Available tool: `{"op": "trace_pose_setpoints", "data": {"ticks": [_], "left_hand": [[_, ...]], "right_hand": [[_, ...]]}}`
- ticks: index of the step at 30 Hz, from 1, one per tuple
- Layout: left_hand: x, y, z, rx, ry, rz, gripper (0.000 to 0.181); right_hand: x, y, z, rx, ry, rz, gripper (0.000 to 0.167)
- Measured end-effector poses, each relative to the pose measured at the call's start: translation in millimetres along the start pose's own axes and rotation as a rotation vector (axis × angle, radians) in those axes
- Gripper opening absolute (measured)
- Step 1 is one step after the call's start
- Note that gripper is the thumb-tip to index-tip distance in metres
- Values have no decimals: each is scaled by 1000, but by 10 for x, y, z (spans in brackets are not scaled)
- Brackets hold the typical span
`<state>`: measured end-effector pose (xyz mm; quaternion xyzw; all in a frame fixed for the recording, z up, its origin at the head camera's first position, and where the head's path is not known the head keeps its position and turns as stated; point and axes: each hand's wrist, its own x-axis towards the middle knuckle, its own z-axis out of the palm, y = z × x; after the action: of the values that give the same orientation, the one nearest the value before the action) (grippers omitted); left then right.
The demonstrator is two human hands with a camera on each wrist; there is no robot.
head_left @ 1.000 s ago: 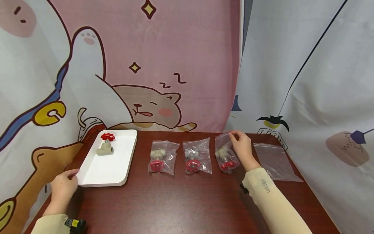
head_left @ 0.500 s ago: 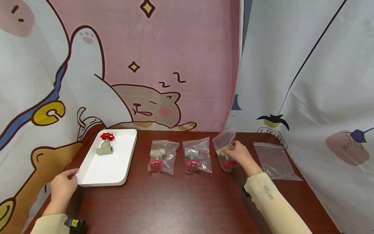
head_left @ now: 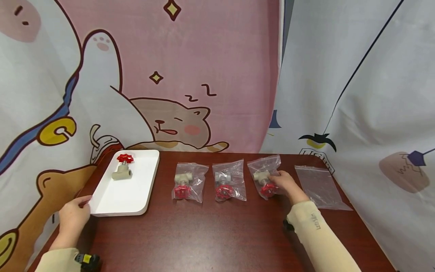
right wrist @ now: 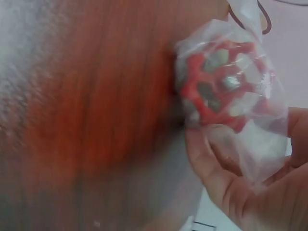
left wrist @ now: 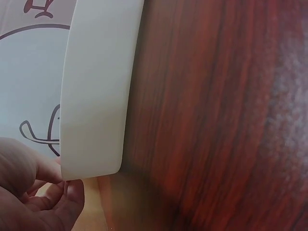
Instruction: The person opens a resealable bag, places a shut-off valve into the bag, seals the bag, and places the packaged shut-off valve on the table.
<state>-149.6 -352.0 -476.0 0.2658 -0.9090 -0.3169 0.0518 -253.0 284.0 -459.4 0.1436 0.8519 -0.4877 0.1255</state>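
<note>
One pink cloth (head_left: 234,45) printed with cartoon shapes hung behind the reddish-brown tabletop (head_left: 204,238), and a white cloth (head_left: 363,75) hung on the right. From left to right on the wood lay the white tray (head_left: 117,196), with an unbagged valve (head_left: 121,174) toward its far end, then the left bag (head_left: 195,183), the middle bag (head_left: 238,181) and the right bag (head_left: 261,176), each with a red-wheeled valve inside, and last a flat clear bag (head_left: 319,189). The left hand (head_left: 74,216) pinched the tray's near left corner; the right hand (head_left: 288,186) had its fingers and thumb curled on the right bag, beside the red wheel (head_left: 268,190).

A second earlier that hand had pinched the same bag by its top; now the grip was down at the valve and the bag's top showed free. Tray, left hand and the other bags had stayed put.

The flat clear bag's near corner reached about to the right table edge, the tray sat near the left edge, and glossy wood stretched from the bags toward the person.
</note>
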Motion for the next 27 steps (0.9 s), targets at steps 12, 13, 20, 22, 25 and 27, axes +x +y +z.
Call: {"op": "trace_pose_setpoints", "data": {"ticks": [12,13,20,22,25,27], "left_hand": [[-5,2,5,-6,4,-2,39],[-2,1,5,-7,1,-6,39],[7,-20,20,2,14,-5,37],[8,-21,19,3,16,-3,37],[6,-20,15,3,15,3,37],[3,-16,13,-2,11,4,37]], "right_hand": [[108,221,60,409,-184,64,59],[118,226,80,450,-201,62,59],[154,209,180,467,-205,60,62],[147,194,190,437,-178,63,63],[138,174,188,418,-161,64,62],[129,171,172,408,-161,67,62]]}}
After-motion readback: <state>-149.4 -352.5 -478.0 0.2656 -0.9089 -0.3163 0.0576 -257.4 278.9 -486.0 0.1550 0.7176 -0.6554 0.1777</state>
